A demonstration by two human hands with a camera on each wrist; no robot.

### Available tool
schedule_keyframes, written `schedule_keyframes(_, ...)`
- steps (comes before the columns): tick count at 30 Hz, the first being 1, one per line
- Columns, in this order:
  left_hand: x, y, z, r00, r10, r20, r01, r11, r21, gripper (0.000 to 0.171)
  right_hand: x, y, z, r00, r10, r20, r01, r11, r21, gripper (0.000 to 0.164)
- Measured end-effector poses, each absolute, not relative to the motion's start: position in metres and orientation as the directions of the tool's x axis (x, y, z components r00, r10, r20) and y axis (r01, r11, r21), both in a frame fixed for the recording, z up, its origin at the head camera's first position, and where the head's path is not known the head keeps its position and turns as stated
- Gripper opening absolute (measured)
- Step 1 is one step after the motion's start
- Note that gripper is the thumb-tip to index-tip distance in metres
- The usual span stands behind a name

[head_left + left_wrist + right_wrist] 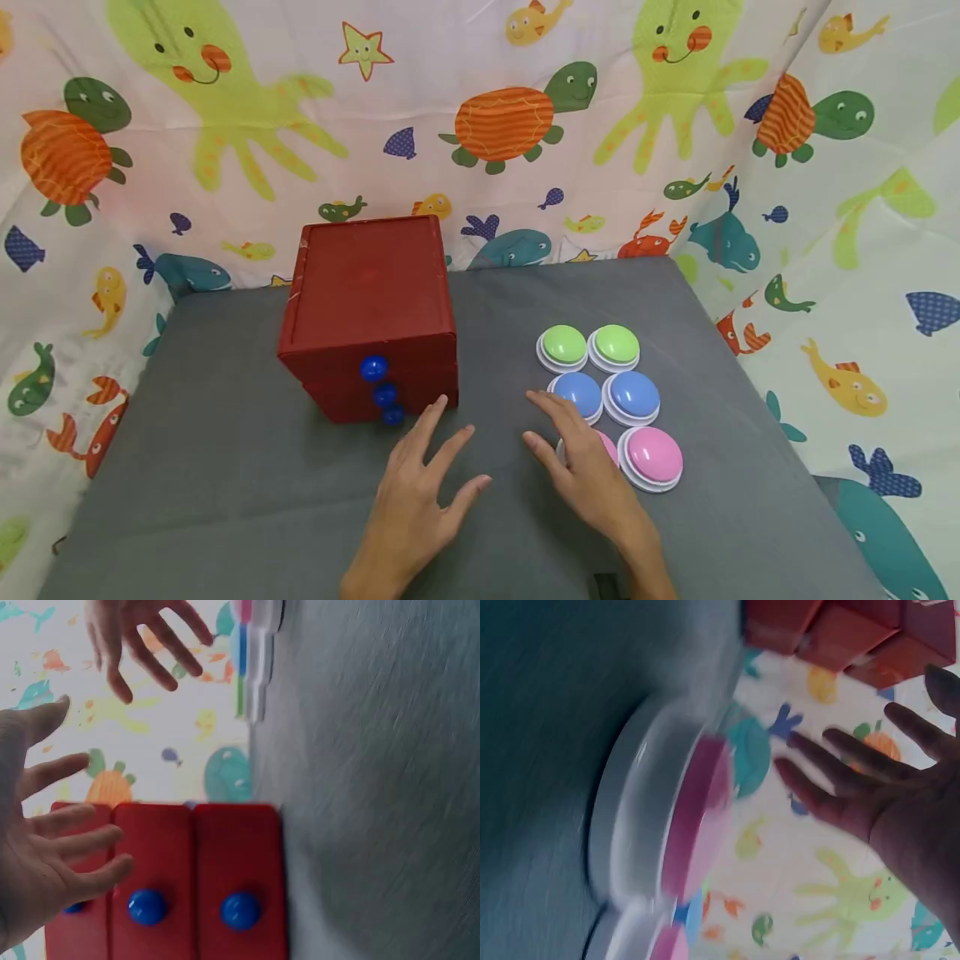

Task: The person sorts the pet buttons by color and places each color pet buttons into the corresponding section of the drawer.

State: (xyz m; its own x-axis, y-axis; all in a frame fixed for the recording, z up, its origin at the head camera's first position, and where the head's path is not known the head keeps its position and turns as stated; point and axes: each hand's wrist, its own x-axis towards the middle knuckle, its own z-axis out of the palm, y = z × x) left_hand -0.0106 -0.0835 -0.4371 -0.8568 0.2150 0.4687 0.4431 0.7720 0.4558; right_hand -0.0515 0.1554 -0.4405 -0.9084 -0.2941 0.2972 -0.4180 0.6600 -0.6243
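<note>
Grey, the table [187,500] carries a red drawer box [371,279] left of centre. Near it the left hand [412,496] spreads wide, holding nothing; the right hand [588,479], equally spread and unladen, is near six round buttons [654,455]. Blue knobs [374,368] dot the box's front.

Drawer box [371,287] and, to its right, three rows of paired buttons [634,393] on the table [187,467], curtain [480,125] behind.

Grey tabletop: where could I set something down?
Bare grey tabletop lies left of the red three-drawer box, between box and six domed buttons, and right of the buttons. Crowded: the button cluster, where the right hand partly hides one pink and one blue.
</note>
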Motion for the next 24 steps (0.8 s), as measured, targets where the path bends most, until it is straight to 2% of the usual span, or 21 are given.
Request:
schedule_keyframes(3,-0.012,-0.093,-0.429,-0.770,0.171,0.615,0.522,0.723,0.453,0.046,-0.056,0.144,-0.433,-0.893,-0.320,0.317,-0.439,0.466,-0.768,0.043)
schedule_keyframes(6,-0.014,-0.104,-0.417,-0.699,0.085,0.710,0.553,0.694,0.461,0.042,-0.061,0.125,-0.424,-0.870,-0.328,0.367,-0.462,0.288,-0.839,0.036)
schedule_keyframes(10,-0.015,-0.119,-0.404,-0.625,-0.055,0.778,0.522,0.712,0.470,0.042,-0.067,0.094,-0.410,-0.828,-0.326,0.456,-0.512,0.109,-0.852,0.031)
schedule_keyframes(13,-0.018,-0.133,-0.395,-0.604,-0.171,0.779,0.462,0.721,0.516,0.035,-0.073,0.068,-0.400,-0.797,-0.311,0.518,-0.554,0.037,-0.831,0.027)
schedule_keyframes(15,-0.022,-0.143,-0.388,-0.611,-0.263,0.746,0.396,0.715,0.577,0.033,-0.078,0.051,-0.394,-0.782,-0.281,0.557,-0.585,0.020,-0.811,0.021)
schedule_keyframes(18,-0.031,-0.157,-0.377,-0.648,-0.381,0.659,0.293,0.674,0.678,0.040,-0.085,0.027,-0.390,-0.772,-0.199,0.603,-0.621,0.037,-0.783,0.016)
schedule_keyframes(20,-0.039,-0.166,-0.369,-0.687,-0.444,0.575,0.217,0.630,0.746,0.044,-0.089,0.014,-0.389,-0.769,-0.146,0.622,-0.635,0.064,-0.770,0.016)
schedule_keyframes(24,-0.058,-0.186,-0.355,-0.779,-0.492,0.389,0.084,0.532,0.842,0.050,-0.093,-0.007,-0.389,-0.766,-0.100,0.636,-0.643,0.121,-0.756,0.018)
